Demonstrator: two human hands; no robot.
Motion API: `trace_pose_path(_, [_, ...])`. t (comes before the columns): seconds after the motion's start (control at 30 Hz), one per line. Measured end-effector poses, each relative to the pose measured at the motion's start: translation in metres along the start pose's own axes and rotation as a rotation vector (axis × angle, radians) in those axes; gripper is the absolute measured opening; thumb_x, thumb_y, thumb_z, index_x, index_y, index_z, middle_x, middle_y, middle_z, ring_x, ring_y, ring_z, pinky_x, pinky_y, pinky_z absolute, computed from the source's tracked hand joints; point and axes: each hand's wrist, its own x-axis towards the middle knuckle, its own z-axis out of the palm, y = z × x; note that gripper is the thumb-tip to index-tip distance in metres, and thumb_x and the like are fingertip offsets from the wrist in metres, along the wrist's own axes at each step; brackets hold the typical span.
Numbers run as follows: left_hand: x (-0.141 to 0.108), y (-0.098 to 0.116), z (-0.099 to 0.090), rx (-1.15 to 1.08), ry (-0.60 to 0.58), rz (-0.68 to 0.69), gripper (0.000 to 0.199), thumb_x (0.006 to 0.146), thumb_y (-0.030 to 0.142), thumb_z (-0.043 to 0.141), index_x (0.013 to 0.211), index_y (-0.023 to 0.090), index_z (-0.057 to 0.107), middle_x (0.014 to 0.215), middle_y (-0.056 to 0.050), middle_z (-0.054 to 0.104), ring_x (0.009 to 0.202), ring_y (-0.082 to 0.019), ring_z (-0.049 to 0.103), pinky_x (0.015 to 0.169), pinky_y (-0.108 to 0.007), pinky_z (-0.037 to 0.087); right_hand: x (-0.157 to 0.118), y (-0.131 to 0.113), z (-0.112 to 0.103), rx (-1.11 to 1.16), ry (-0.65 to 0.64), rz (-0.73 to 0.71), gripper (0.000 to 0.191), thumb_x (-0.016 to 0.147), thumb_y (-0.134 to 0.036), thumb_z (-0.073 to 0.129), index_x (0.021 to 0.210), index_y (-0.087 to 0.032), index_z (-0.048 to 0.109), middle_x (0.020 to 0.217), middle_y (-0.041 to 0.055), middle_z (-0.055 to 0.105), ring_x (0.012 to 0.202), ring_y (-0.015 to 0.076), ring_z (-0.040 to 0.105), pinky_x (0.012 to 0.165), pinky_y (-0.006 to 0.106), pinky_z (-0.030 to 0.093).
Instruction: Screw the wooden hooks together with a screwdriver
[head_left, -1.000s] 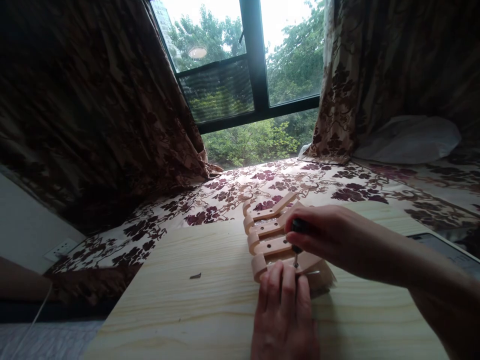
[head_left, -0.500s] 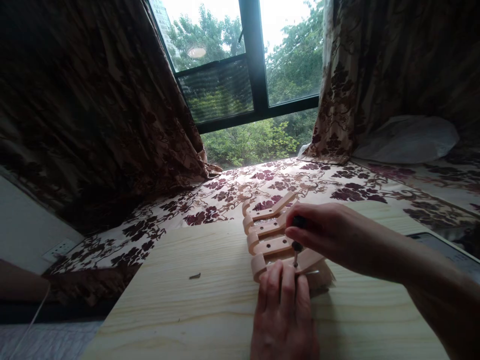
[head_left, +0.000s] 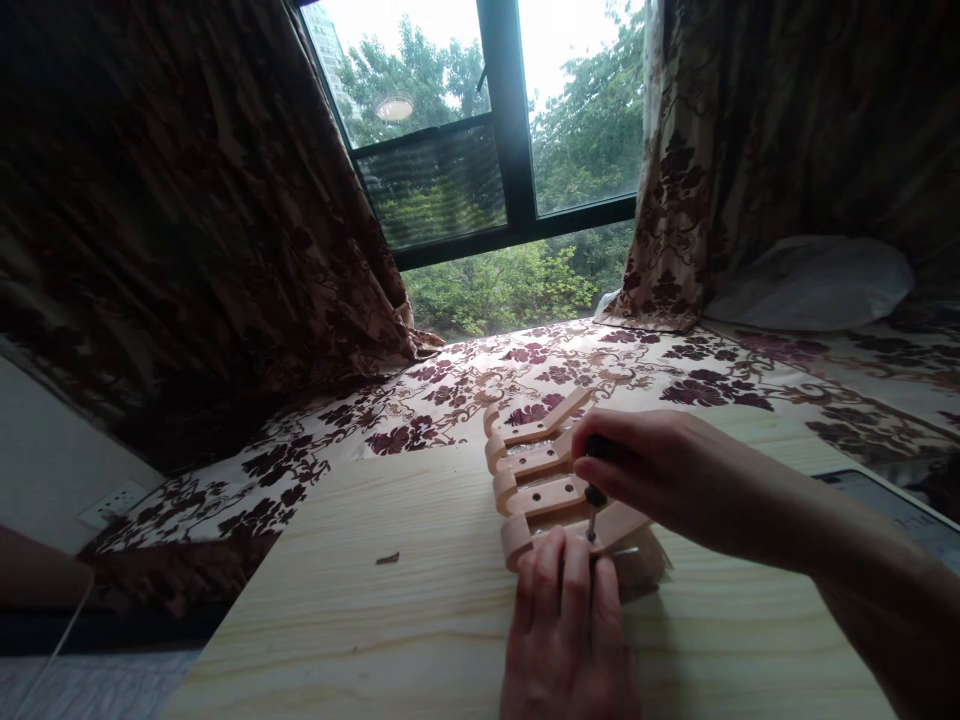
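A pale wooden piece (head_left: 551, 493) with several curved-ended slats and dark screw heads lies on the light wooden board (head_left: 420, 620). My right hand (head_left: 637, 460) grips a small screwdriver (head_left: 594, 497) by its dark handle, its shaft upright and its tip at a screw on the nearest slat. My left hand (head_left: 570, 620) presses on the near edge of that slat, its fingertips just beside the screwdriver tip; whether its fingers pinch the wood is hidden. Clear plastic shows under the slats.
A small dark scrap or screw (head_left: 388, 558) lies on the board to the left. A phone or tablet (head_left: 892, 510) rests at the right, beneath my right forearm. Behind the board spreads a flowered cloth (head_left: 555, 350), with a white plastic bag (head_left: 817, 280) at the back right.
My right hand has shifted very slightly, with the screwdriver still at the same screw. My left hand stays in place. The whole view has moved a little.
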Motion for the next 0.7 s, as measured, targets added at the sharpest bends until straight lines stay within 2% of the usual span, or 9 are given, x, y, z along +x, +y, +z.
trace_pose_path(0.1, [0.0,0.005,0.003,-0.022,0.057,-0.07,0.035,0.085,0.015,0.048,0.116,0.007,0.062,0.128,-0.017,0.056,0.13,-0.035,0.042,0.108,-0.049,0.033,0.003,0.001,0.002,-0.086,0.039,0.032,0.021,0.093,-0.036,0.049,0.079,-0.021,0.055,0.069,-0.0006,0.061,0.059,0.0134,0.049,0.056,0.026,0.033])
trace_pose_path(0.27, [0.003,0.008,0.009,-0.032,0.124,-0.095,0.034,0.089,0.016,0.04,0.112,0.008,0.063,0.124,-0.016,0.058,0.129,-0.033,0.044,0.11,-0.047,0.031,0.007,0.002,0.005,-0.25,0.103,0.162,0.026,0.091,-0.04,0.05,0.074,-0.02,0.05,0.064,0.0012,0.058,0.056,0.015,0.048,0.054,0.027,0.03])
trace_pose_path(0.4, [0.005,0.009,0.018,-0.014,0.251,-0.11,0.035,0.091,0.016,0.033,0.103,0.009,0.066,0.117,-0.015,0.061,0.123,-0.032,0.05,0.107,-0.045,0.033,0.002,-0.003,0.001,-0.088,0.037,0.068,0.017,0.091,-0.037,0.051,0.085,-0.023,0.059,0.07,-0.0015,0.062,0.06,0.0139,0.051,0.057,0.026,0.033])
trace_pose_path(0.5, [0.005,0.009,0.026,0.004,0.331,-0.132,0.038,0.093,0.016,0.029,0.098,0.01,0.067,0.112,-0.015,0.063,0.119,-0.031,0.053,0.105,-0.044,0.036,0.0,-0.006,0.002,-0.025,-0.016,0.013,0.02,0.093,-0.036,0.049,0.082,-0.024,0.06,0.073,-0.0016,0.062,0.062,0.0133,0.05,0.057,0.025,0.033])
trace_pose_path(0.6, [0.004,0.008,0.027,0.016,0.341,-0.125,0.037,0.09,0.011,0.031,0.097,0.011,0.067,0.112,-0.014,0.064,0.119,-0.03,0.054,0.104,-0.044,0.037,0.005,-0.004,0.008,-0.112,0.021,0.067,0.025,0.093,-0.039,0.047,0.078,-0.022,0.056,0.07,0.0006,0.06,0.06,0.0149,0.049,0.057,0.027,0.032])
trace_pose_path(0.7, [0.003,0.006,0.026,0.023,0.311,-0.101,0.038,0.086,0.008,0.031,0.099,0.012,0.067,0.113,-0.014,0.063,0.122,-0.031,0.052,0.104,-0.044,0.038,0.01,0.0,0.013,-0.249,0.087,0.186,0.027,0.094,-0.041,0.044,0.076,-0.021,0.05,0.066,0.0019,0.058,0.059,0.017,0.049,0.057,0.029,0.03])
